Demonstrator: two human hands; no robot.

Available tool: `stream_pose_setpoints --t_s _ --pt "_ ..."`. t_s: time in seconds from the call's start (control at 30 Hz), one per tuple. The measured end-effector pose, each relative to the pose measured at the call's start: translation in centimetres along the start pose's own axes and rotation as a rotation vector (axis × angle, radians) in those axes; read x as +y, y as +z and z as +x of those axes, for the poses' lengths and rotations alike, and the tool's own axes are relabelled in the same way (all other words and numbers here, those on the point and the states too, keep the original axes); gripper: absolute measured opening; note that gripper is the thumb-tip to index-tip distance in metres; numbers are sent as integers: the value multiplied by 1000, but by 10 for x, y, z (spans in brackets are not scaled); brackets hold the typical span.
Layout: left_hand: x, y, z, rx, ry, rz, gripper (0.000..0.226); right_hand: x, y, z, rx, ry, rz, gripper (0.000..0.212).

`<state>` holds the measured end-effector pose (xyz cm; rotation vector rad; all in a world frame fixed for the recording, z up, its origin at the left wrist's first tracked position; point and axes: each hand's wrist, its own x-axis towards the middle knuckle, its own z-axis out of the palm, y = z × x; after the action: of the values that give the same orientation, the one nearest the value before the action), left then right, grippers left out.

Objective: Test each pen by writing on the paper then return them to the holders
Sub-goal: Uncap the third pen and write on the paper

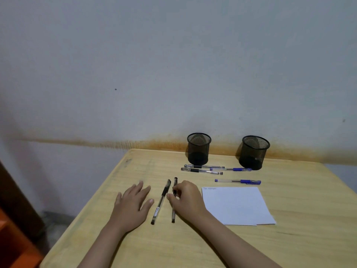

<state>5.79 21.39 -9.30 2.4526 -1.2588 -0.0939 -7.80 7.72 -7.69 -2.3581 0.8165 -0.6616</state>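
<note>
Two bare forearms, no sleeves or jewellery.

Your right hand [188, 198] pinches a black pen [174, 200] lying on the table [135, 238]. Just left of that grip lies a second black pen [161, 201], and beyond it your left hand [131, 206] rests flat, fingers spread. Right of the grip sits the paper [237, 206]; past it lie four more pens and two mesh holders [199, 148].

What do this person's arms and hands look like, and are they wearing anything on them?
Both are bare. The left hand and right hand have no gloves, rings or watch that I can see, and the forearms show no sleeves up to the picture's bottom edge. No markings show.
</note>
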Motion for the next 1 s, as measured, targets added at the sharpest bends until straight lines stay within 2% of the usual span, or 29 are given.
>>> stream_pose_setpoints --t_s 0.13,0.27,0.43,0.63,0.77,1.0 --pt "-2 2 0 3 1 -7 57 6 2 1 31 -12 -1 33" --pt "-2 3 0 3 -3 -18 52 17 -11 14 127 55 49 32" --pt "-3 3 0 4 -2 -35 59 42 -36 43 261 177 -114 23" --pt "-3 3 1 17 1 -39 58 63 -43 66 124 179 -426 25" --pt "-3 2 1 31 -1 -52 79 66 -44 75 122 129 -488 23" --pt "-2 0 0 39 -6 -49 74 69 -51 84 -15 13 -564 18"
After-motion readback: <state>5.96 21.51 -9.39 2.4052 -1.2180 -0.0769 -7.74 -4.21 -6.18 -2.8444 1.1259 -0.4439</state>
